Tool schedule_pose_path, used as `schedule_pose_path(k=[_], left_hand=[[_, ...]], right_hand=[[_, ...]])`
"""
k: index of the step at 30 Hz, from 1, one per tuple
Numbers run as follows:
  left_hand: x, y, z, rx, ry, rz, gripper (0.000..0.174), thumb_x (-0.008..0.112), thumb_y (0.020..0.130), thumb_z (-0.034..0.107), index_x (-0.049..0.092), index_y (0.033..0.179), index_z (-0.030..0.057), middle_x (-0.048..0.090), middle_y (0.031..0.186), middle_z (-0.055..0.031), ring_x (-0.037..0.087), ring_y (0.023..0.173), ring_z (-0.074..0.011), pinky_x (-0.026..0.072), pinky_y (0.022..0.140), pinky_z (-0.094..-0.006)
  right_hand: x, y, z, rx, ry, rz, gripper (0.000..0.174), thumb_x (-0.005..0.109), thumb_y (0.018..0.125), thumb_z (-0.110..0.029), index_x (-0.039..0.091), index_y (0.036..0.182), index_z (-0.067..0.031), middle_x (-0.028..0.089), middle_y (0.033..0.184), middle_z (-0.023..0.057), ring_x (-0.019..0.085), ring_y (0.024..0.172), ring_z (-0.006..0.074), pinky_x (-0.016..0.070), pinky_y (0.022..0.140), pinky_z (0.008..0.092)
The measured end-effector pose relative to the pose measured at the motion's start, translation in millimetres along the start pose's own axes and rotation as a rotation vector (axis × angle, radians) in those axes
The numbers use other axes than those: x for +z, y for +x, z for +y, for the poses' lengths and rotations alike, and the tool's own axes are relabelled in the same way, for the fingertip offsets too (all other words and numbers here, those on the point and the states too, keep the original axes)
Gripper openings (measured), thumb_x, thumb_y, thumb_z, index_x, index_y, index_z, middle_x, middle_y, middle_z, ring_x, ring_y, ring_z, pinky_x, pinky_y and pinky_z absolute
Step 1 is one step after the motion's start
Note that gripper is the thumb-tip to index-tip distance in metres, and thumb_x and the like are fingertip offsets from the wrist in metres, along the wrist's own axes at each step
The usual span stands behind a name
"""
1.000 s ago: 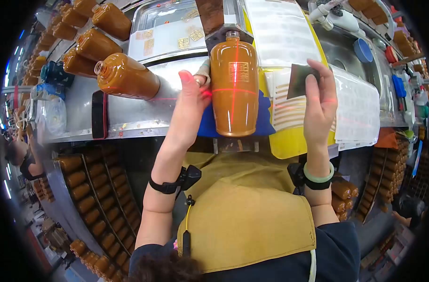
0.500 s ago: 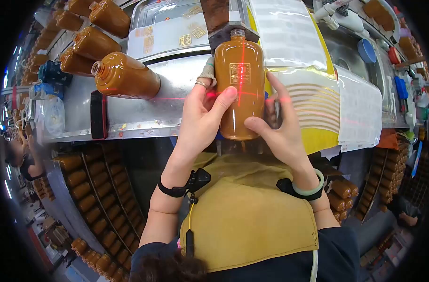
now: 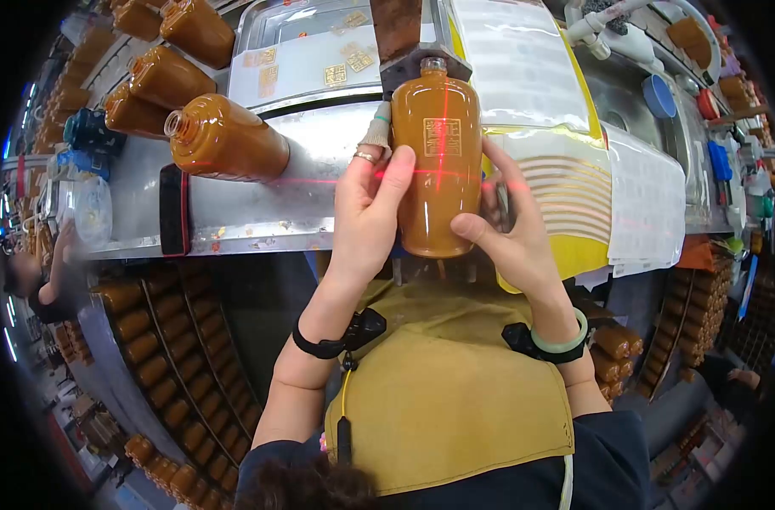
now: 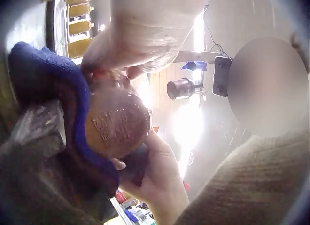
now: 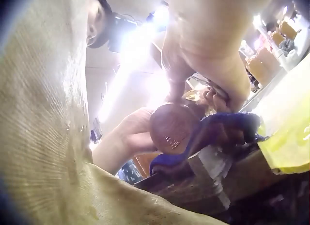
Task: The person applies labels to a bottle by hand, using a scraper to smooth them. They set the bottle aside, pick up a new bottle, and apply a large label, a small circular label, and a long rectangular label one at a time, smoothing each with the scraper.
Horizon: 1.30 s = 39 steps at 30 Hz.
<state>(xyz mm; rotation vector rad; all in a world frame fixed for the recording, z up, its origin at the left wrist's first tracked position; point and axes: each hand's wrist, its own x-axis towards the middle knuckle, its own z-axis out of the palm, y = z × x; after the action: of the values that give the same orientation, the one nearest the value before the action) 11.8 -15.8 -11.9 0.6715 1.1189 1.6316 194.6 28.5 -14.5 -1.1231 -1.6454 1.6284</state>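
Observation:
An amber-brown glossy bottle (image 3: pixel 438 200) lies with its neck toward a metal block (image 3: pixel 426 58) and a gold square emblem facing up. Red light lines cross on it. My left hand (image 3: pixel 366 212) grips its left side, thumb along the edge, with a fabric cover on one finger. My right hand (image 3: pixel 519 234) holds the right side between thumb and index finger; a dark patch shows by its other fingers, partly hidden. In the left wrist view, the embossed bottle base (image 4: pixel 121 123) appears beside a blue cloth (image 4: pixel 80 89).
More brown bottles (image 3: pixel 234 140) stand to the left, near a black-and-red strip (image 3: pixel 174 212). A metal tray (image 3: pixel 298 38) behind carries gold square stickers. White sheets (image 3: pixel 647 200) and a yellow folder (image 3: pixel 553 251) lie at right, before a sink (image 3: pixel 617 98).
My right hand, earlier pinching a dark square sheet off to the right, has come over to the bottle. My left thumb has lowered onto the bottle, which has shifted slightly right and nearer.

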Motion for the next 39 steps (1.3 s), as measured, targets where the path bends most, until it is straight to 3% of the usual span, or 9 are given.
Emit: schedule_pose_path(k=[9,14,20,23,25,27,30,32,39], left_hand=[[-11,0,-6,-0.040,0.123,-0.076,0.050,0.046,0.111,0.025,0.042,0.149,-0.0061,0.057,0.142,-0.0140,0.059,0.126,-0.0186,0.0464,0.107,-0.0345],[-12,-7,0,-0.098,-0.101,-0.071,0.061,0.032,0.111,0.051,0.050,0.137,-0.0012,0.046,0.153,-0.0211,0.046,0.142,-0.0313,0.0330,0.119,-0.0467],[-12,-15,4,-0.073,0.043,0.068,0.064,0.032,0.106,0.065,0.052,0.115,0.0051,0.042,0.156,-0.0237,0.043,0.144,-0.0331,0.0326,0.119,-0.0483],[1,-14,17,-0.063,0.102,0.001,0.075,0.040,0.109,0.054,0.042,0.146,-0.0111,0.056,0.141,-0.0214,0.058,0.125,-0.0221,0.0465,0.106,-0.0383],[0,-8,19,-0.082,0.259,-0.035,0.066,0.054,0.105,0.046,0.047,0.139,-0.0101,0.062,0.132,-0.0193,0.062,0.116,-0.0204,0.0502,0.100,-0.0364],[18,3,15,-0.078,0.538,-0.025,0.052,0.083,0.088,0.025,0.056,0.121,-0.0057,0.073,0.108,-0.0119,0.069,0.092,-0.0156,0.0564,0.083,-0.0317],[10,4,19,-0.246,0.433,-0.069,0.059,0.085,0.085,0.022,0.058,0.129,-0.0057,0.073,0.110,-0.0115,0.069,0.095,-0.0158,0.0552,0.085,-0.0314],[-7,-11,13,-0.278,0.297,-0.101,0.051,0.076,0.088,0.015,0.056,0.130,-0.0053,0.069,0.116,-0.0104,0.068,0.100,-0.0176,0.0538,0.088,-0.0307],[34,-41,14,0.087,0.584,-0.489,0.088,0.090,0.073,0.014,0.043,0.145,-0.0064,0.059,0.132,-0.0152,0.057,0.123,-0.0225,0.0436,0.108,-0.0403]], right_hand=[[-23,18,-30,-0.120,-0.022,0.108,0.056,0.069,0.093,-0.004,0.045,0.144,0.0011,0.059,0.104,0.0047,0.056,0.095,0.0132,0.0472,0.089,0.0277],[-25,49,-68,-0.811,-0.602,-0.196,0.026,0.074,0.082,0.001,0.069,0.107,-0.0060,0.071,0.095,0.0086,0.065,0.090,0.0277,0.0548,0.078,0.0387],[-53,124,-89,-1.293,-1.002,0.253,0.027,0.077,0.080,-0.011,0.068,0.105,-0.0063,0.069,0.089,0.0079,0.065,0.088,0.0292,0.0525,0.079,0.0368],[-40,92,-109,-1.082,-0.694,0.261,0.023,0.063,0.087,0.007,0.069,0.108,0.0001,0.070,0.096,0.0123,0.066,0.088,0.0247,0.0523,0.077,0.0334],[-49,92,-100,-0.882,-0.376,0.114,0.028,0.049,0.095,0.011,0.059,0.120,0.0033,0.065,0.106,0.0143,0.068,0.097,0.0212,0.0544,0.085,0.0316],[-39,91,-88,-1.032,-0.394,0.306,0.042,0.083,0.081,-0.025,0.064,0.112,-0.0044,0.067,0.095,0.0139,0.065,0.085,0.0294,0.0520,0.078,0.0377],[-36,61,-96,-0.527,-0.204,0.149,0.050,0.088,0.076,-0.038,0.063,0.098,-0.0017,0.068,0.090,0.0173,0.068,0.085,0.0333,0.0529,0.077,0.0412],[-39,63,-71,-0.531,-0.163,0.217,0.037,0.085,0.082,-0.027,0.065,0.100,-0.0021,0.067,0.085,0.0120,0.062,0.071,0.0202,0.0496,0.066,0.0330],[-92,-51,-64,-0.581,-0.344,0.330,0.022,0.080,0.085,-0.022,0.070,0.094,-0.0047,0.065,0.088,0.0123,0.066,0.084,0.0317,0.0511,0.073,0.0420]])
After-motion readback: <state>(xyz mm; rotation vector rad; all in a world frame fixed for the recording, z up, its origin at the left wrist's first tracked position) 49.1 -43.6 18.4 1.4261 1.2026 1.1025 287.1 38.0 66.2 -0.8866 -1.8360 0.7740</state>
